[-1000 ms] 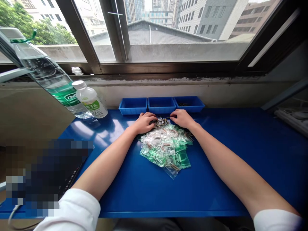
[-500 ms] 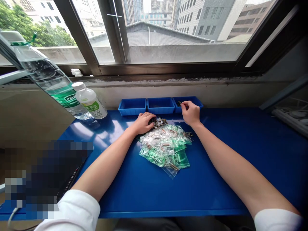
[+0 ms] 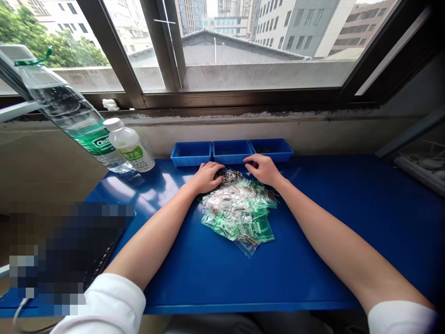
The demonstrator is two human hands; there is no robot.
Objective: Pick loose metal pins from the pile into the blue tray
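My left hand (image 3: 207, 178) rests on the blue tabletop (image 3: 194, 273) at the left edge of a small heap of thin, dark and metallic pin-like pieces (image 3: 232, 176). Its fingers are apart and curve around that edge. To the right of the heap my right hand (image 3: 264, 170) hovers in front of the bins, thumb and fingers parted, with nothing visible in it. Just nearer than the heap lies a pile of clear and green plastic bags (image 3: 239, 211) with small parts inside. A few similar pieces lie in the right blue bin (image 3: 283, 157).
The middle blue bin (image 3: 232, 159) and left blue bin (image 3: 192, 161) stand beside it below the window. At the left are a large water bottle (image 3: 83, 125) and a smaller white bottle (image 3: 130, 148). A blurred dark object (image 3: 76, 246) covers the left front corner.
My right hand has come back from the right bin, leftward and nearer to the heap, and its pinch has opened. The dark piece it held is gone from its fingers. My left hand stays put.
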